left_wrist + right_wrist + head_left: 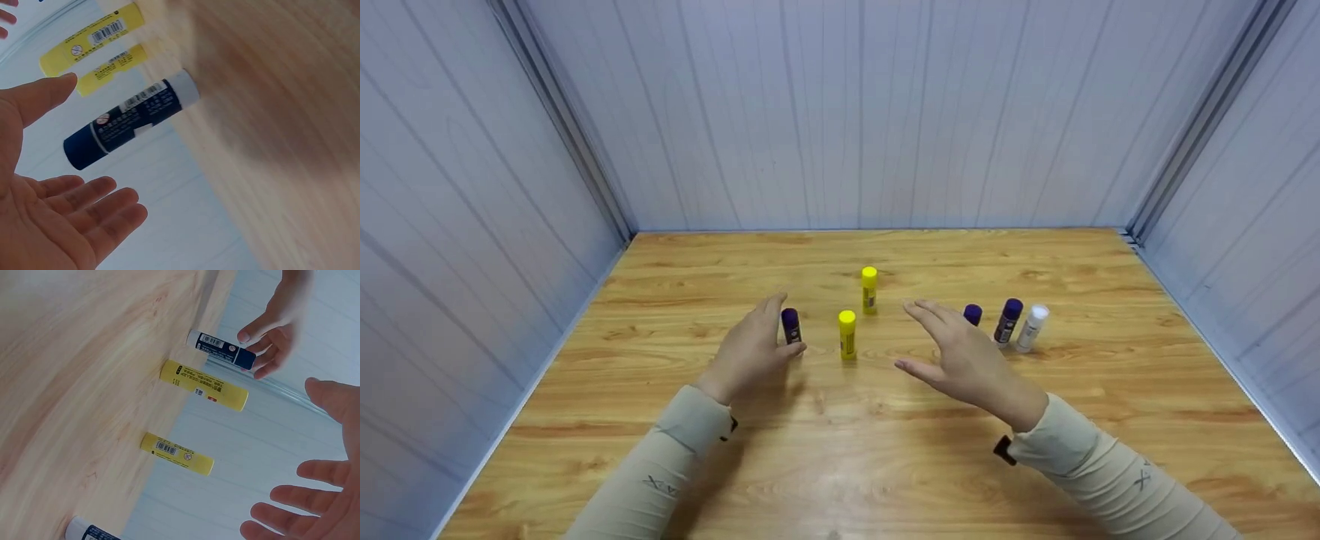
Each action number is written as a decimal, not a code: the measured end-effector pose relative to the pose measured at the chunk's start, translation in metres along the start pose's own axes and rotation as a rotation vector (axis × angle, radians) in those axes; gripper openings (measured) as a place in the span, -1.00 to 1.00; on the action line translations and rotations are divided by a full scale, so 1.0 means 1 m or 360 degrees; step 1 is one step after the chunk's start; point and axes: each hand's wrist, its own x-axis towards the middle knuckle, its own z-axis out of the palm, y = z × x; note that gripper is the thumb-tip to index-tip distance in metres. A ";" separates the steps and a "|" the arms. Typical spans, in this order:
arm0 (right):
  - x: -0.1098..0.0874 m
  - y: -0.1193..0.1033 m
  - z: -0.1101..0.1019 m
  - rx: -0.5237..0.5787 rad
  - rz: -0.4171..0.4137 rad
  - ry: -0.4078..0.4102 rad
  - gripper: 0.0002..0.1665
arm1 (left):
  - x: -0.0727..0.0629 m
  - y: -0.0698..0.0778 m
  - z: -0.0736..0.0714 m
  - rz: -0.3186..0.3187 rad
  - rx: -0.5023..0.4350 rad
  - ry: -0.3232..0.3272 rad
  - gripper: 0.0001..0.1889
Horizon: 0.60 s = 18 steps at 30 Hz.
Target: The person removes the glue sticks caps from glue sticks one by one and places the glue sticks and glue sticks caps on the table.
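Observation:
My left hand [750, 349] is nearest to an upright dark blue glue stick [126, 120] with a white base. Thumb and fingers are spread to either side of it, with gaps showing in the left wrist view. Two yellow glue sticks stand between my hands, a nearer one [847, 335] and a farther one [869, 291]. Over the table to their right, my right hand [971, 360] has its fingers extended and holds nothing. Behind that hand, another dark blue glue stick [973, 314] is partly hidden.
Right of my right hand stand a third dark blue glue stick [1008, 323] and a white one [1032, 328], side by side. The wood-grain table [840, 457] is bounded by a pale panel wall [855, 120] at the back and more panels at left and right.

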 end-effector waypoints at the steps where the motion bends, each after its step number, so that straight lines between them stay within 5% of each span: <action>1: 0.000 0.000 0.001 0.0010 -0.0009 0.0021 -0.06 | 0.001 -0.002 0.000 -0.0023 -0.0046 -0.0008 -0.04; 18: -0.006 0.005 0.012 0.0098 -0.0031 0.0093 -0.16 | 0.014 -0.022 0.015 -0.0352 -0.0799 -0.0065 -0.64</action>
